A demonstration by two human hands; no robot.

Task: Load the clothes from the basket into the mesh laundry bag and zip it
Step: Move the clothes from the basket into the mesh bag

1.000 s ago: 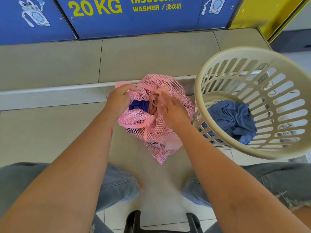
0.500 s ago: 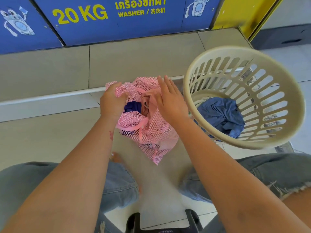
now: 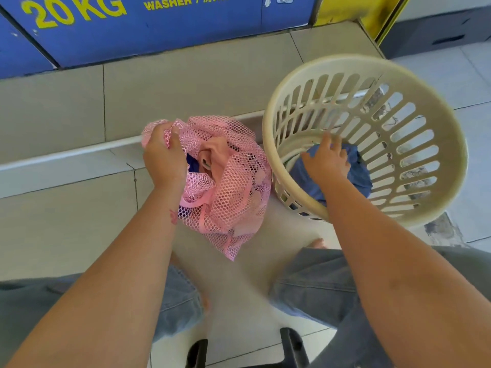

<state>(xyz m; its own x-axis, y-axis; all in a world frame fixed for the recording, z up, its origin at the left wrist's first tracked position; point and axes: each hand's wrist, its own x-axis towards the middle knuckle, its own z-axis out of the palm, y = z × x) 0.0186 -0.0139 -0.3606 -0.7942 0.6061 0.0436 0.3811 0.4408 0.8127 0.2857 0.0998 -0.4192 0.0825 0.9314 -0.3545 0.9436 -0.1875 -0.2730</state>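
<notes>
Left hand [image 3: 164, 160] fists the pink mesh laundry bag's [image 3: 228, 192] rim (mouth gaping); right hand [image 3: 325, 160], fingers spread, presses the blue garment [image 3: 358, 173] inside the cream basket [image 3: 438, 181].

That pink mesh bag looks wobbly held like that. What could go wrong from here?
Only the left hand holds the pink mesh bag, by one edge, so its mouth may sag shut or the peach garment may slip out. The right hand, reaching for the blue garment, could tip the basket.
</notes>
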